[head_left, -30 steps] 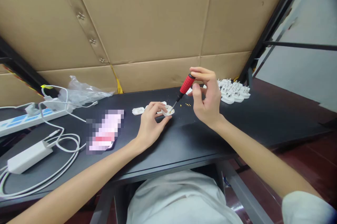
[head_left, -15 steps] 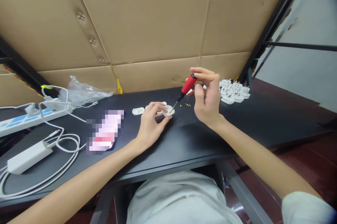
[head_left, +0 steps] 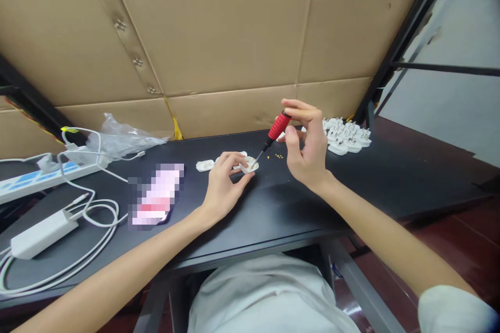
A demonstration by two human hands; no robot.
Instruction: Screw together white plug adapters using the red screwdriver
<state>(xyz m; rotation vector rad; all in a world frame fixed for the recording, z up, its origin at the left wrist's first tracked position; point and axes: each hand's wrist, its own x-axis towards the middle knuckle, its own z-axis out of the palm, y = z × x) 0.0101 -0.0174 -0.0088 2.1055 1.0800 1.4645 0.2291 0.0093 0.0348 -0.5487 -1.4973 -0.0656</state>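
Observation:
My left hand [head_left: 224, 182] rests on the black table [head_left: 273, 208] and pinches a small white plug part [head_left: 250, 165] between thumb and fingers. My right hand [head_left: 307, 143] is closed round a red-handled screwdriver [head_left: 275, 131], thumb and fingertips on its handle. The tool tilts down to the left and its tip sits in the plug part. Tiny yellow screws [head_left: 278, 156] lie just right of the part. Another white plug piece [head_left: 205, 165] lies to its left.
Several white plugs [head_left: 346, 135] are heaped at the back right. On the left lie a blurred pink item [head_left: 156, 195], a white charger with coiled cable [head_left: 42, 231], a power strip [head_left: 39, 176] and a clear plastic bag [head_left: 117, 137]. Cardboard [head_left: 234, 36] backs the table.
My right fingers have shifted slightly on the screwdriver handle, as in turning it. The left hand and the plug part have stayed in place.

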